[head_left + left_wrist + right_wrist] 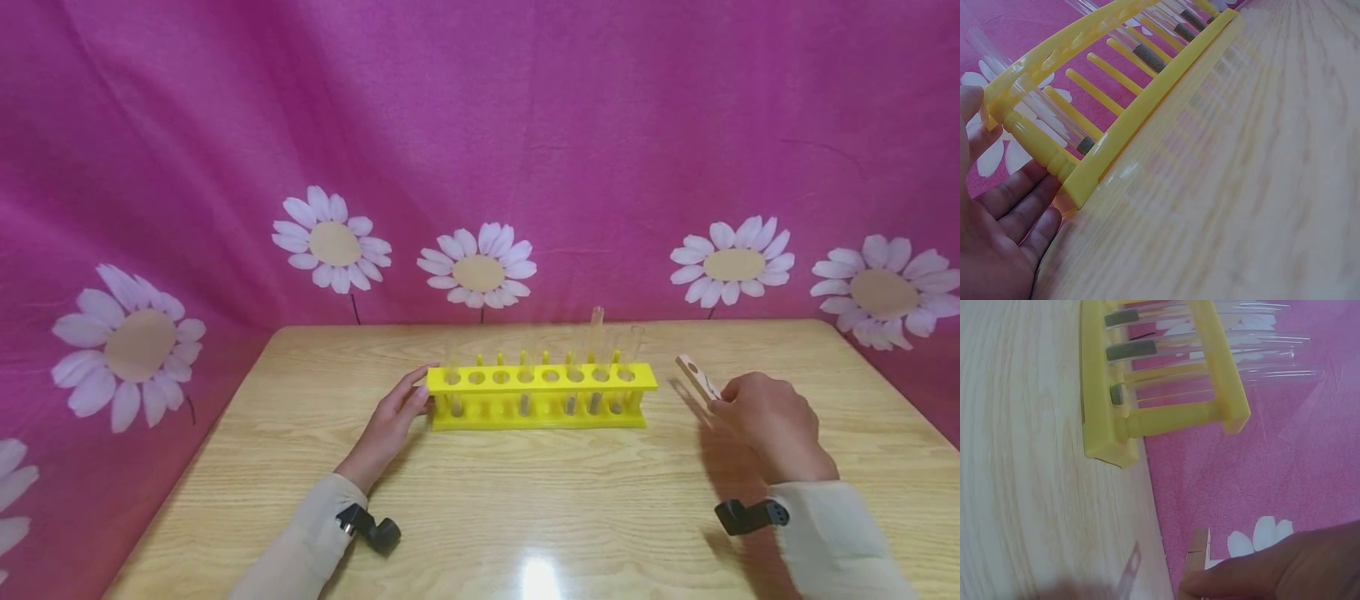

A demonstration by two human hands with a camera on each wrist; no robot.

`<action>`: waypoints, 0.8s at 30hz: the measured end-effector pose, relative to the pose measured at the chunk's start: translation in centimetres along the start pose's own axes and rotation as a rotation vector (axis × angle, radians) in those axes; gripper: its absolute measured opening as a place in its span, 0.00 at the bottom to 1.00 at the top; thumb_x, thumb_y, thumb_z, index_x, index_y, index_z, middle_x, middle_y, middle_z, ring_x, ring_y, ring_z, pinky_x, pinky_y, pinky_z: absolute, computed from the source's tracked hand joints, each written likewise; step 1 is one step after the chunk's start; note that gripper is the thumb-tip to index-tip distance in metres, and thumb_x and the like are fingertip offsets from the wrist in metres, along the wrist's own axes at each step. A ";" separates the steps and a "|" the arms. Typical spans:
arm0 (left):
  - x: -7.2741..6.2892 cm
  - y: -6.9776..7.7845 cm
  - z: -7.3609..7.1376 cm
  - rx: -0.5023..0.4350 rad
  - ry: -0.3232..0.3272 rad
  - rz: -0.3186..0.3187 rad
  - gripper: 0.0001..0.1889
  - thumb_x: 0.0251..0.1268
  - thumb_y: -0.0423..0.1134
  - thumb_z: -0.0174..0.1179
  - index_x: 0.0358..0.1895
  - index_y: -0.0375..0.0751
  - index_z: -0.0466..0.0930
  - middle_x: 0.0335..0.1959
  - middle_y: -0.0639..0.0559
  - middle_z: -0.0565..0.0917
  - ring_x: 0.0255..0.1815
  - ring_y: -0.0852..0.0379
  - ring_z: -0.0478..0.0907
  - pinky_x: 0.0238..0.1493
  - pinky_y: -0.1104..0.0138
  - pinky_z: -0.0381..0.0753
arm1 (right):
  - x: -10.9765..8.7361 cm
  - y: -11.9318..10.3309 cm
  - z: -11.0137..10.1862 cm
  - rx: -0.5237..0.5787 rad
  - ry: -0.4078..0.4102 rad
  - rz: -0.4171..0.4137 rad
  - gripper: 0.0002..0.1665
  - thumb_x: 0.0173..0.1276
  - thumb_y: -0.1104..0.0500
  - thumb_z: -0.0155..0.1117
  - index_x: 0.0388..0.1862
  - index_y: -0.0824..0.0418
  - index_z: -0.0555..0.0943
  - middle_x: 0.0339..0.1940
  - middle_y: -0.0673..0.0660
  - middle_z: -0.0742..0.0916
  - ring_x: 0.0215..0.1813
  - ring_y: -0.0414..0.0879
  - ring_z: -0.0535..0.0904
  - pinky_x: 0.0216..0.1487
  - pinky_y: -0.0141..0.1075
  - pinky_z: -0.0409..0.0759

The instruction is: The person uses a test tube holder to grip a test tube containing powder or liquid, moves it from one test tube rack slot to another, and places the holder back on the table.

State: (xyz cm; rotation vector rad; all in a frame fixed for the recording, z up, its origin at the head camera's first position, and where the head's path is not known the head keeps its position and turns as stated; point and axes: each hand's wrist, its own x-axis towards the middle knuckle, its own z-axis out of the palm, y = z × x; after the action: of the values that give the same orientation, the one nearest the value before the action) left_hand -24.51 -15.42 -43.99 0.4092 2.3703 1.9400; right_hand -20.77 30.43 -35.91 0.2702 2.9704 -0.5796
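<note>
A yellow test tube rack (540,423) stands on the table, with several clear test tubes (597,321) upright in its holes. Dark grey matter (1149,57) fills the bottoms of the tubes. My left hand (388,425) holds the rack's left end; in the left wrist view thumb and index finger are at the upper bar and the other fingers lie along the end post (1041,144). Off the rack's right end, my right hand (772,425) grips a wooden test tube holder (696,377), its round-holed tip pointing away toward the back left.
The wood-grain table (487,517) reaches back to a pink cloth (570,150) printed with white daisies. Yellow drying pegs (501,358) rise along the rack's back. A black wrist camera (375,529) sits on each sleeve.
</note>
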 end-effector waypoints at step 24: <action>-1.2 3.1 0.3 0.041 -0.006 -0.052 0.26 0.79 0.46 0.42 0.74 0.43 0.58 0.69 0.45 0.67 0.65 0.45 0.68 0.67 0.51 0.67 | 0.4 1.6 0.8 -0.013 -0.076 -0.013 0.11 0.60 0.60 0.56 0.21 0.64 0.79 0.19 0.56 0.76 0.24 0.51 0.70 0.22 0.39 0.66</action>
State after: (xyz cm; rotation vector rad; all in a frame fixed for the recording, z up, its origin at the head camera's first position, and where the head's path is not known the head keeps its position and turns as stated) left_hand -22.78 -14.91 -41.19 0.3514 2.3954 1.8684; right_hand -20.82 31.60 -37.30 0.2228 2.9040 -0.5581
